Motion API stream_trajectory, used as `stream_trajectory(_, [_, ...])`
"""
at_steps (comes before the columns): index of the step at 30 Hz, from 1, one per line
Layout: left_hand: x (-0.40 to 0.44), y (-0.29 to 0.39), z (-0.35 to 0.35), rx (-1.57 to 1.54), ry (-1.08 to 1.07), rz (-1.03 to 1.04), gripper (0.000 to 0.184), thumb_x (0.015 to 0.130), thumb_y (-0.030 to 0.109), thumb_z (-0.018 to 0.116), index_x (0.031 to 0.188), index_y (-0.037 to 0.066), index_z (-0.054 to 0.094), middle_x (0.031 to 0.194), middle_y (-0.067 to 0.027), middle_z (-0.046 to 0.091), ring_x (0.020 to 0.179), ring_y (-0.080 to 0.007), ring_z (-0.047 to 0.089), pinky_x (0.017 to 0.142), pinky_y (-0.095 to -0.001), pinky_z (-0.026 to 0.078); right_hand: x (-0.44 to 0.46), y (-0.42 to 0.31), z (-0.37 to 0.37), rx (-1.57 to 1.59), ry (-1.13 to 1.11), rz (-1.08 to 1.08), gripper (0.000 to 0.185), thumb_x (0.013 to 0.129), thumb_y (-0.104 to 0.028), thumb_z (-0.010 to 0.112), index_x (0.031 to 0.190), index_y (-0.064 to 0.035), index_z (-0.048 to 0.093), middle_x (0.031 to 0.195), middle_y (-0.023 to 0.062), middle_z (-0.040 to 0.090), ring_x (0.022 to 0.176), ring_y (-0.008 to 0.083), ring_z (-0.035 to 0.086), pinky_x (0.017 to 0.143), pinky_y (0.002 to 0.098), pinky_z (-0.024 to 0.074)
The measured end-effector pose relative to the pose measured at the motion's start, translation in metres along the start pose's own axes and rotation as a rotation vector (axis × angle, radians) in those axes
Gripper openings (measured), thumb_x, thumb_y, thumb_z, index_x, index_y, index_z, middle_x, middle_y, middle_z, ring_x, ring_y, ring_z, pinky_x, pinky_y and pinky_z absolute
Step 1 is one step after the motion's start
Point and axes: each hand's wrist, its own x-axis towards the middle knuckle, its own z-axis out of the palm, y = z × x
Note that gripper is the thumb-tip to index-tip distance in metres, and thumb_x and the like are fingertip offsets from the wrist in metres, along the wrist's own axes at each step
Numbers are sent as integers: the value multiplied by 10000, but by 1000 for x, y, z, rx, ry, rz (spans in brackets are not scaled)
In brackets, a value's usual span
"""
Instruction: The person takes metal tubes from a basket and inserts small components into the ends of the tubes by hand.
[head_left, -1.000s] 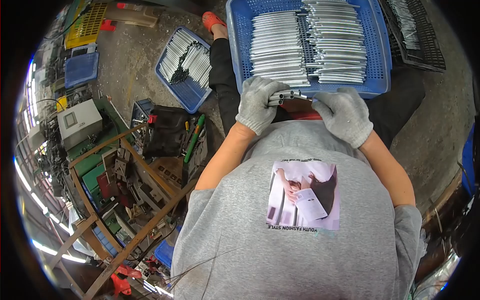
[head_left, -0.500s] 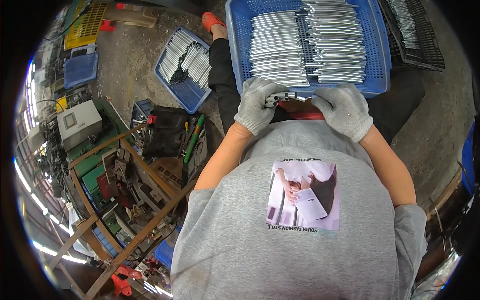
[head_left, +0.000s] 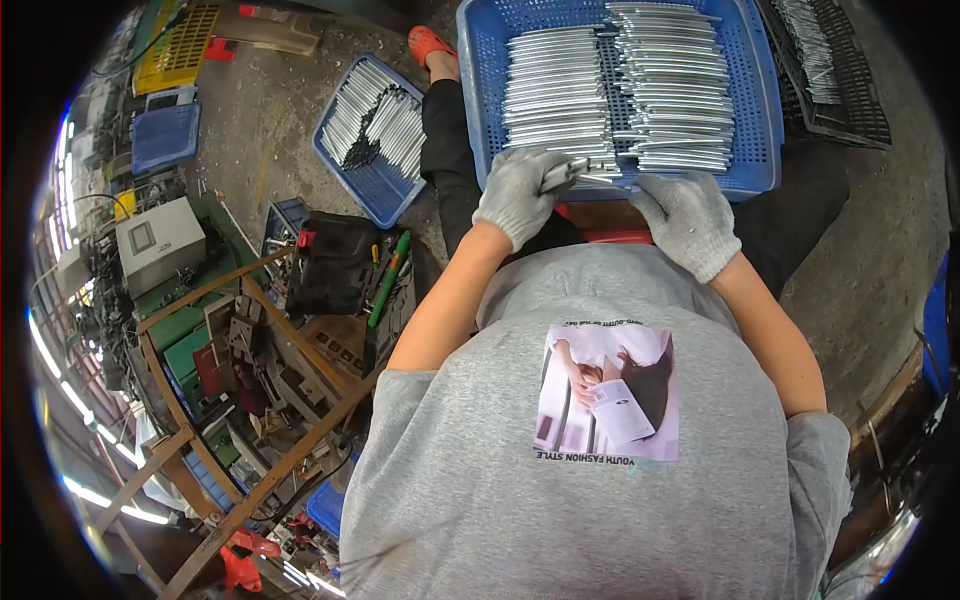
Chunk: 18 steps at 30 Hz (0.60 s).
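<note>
My left hand (head_left: 520,197), in a grey knit glove, is wrapped round a small bundle of metal tubes (head_left: 566,174) whose ends point to the right. To its right, my right hand (head_left: 690,222), gloved alike, has its thumb and fingers pressed together beside a thin shiny piece near the tube ends. What its fingertips hold is too small to make out. Both hands are at the near edge of a large blue basket (head_left: 773,110). Inside it, silver tubes lie in two stacks, a left stack (head_left: 558,95) and a right stack (head_left: 680,90).
A smaller blue basket (head_left: 388,212) with more tubes stands on the floor to the left. At the upper right is a black crate (head_left: 858,100) with metal pieces. A black case (head_left: 330,265), a green tool (head_left: 389,278) and a brown metal frame (head_left: 270,483) are at the left.
My left hand has turned, and the tubes in it now tilt up more, close to the basket's edge. My right hand has shifted slightly down and left.
</note>
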Motion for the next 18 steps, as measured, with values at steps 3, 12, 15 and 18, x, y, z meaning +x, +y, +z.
stream_trajectory(3, [24, -3, 3, 144, -257, -202, 247, 877, 66, 654, 1106, 93, 741, 985, -109, 747, 868, -340, 678, 869, -438, 518, -6, 19, 21, -181, 186, -65, 197, 928, -237, 662, 1005, -106, 786, 852, 82, 785, 713, 332, 685, 748, 401, 533])
stream_trajectory(12, [48, -19, 33, 193, -476, -398, 276, 886, 78, 591, 1135, 88, 708, 989, -149, 744, 876, -376, 682, 826, -460, 537, -14, 15, 20, -178, 170, -41, 164, 955, -233, 624, 923, -99, 713, 746, 66, 759, 668, 304, 669, 860, 394, 488])
stream_trajectory(15, [46, -23, 32, 204, -504, -416, 271, 889, 82, 589, 1133, 88, 706, 987, -145, 745, 871, -367, 682, 824, -452, 537, -12, 12, 20, -183, 131, -33, 170, 952, -240, 629, 947, -102, 728, 782, 66, 768, 695, 313, 672, 846, 394, 501])
stream_trajectory(18, [46, -21, 30, 200, -513, -410, 249, 895, 97, 602, 1122, 87, 705, 981, -135, 747, 848, -347, 678, 811, -436, 535, -12, 11, 17, -184, 52, 14, 232, 944, -266, 642, 1055, -114, 777, 886, 72, 794, 767, 345, 678, 820, 394, 532])
